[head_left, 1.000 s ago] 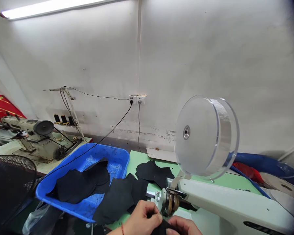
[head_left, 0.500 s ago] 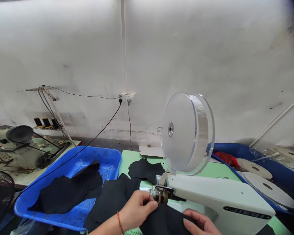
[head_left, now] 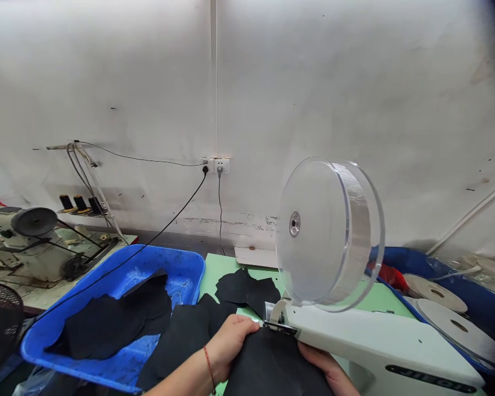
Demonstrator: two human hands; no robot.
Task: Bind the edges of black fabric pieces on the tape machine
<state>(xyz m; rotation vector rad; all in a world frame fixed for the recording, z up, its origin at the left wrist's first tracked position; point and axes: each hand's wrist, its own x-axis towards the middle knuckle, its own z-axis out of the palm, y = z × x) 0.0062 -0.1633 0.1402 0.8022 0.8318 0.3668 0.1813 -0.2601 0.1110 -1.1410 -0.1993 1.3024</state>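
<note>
My left hand [head_left: 233, 344], with a red string bracelet at the wrist, pinches the upper left edge of a black fabric piece [head_left: 272, 366] right beside the metal head [head_left: 274, 319] of a white machine. At the fabric's right edge, under the machine arm [head_left: 379, 335], my right hand [head_left: 324, 363] holds the cloth; its fingertips are partly hidden. The fabric's top edge lies up against the head. Above the arm stands a large clear reel [head_left: 313, 231] wound with pale tape.
To the left, a blue tub [head_left: 190, 258] contains black fabric pieces [head_left: 107, 324]. More black pieces [head_left: 247, 286] lie on the green table [head_left: 214, 267]. Several white reels [head_left: 457, 324] sit in a blue bin at right. Another sewing machine [head_left: 41, 242] stands far left.
The fabric and both hands have come up closer to the machine head, covering its rollers. My right thumb no longer shows on top of the cloth. The view has shifted slightly.
</note>
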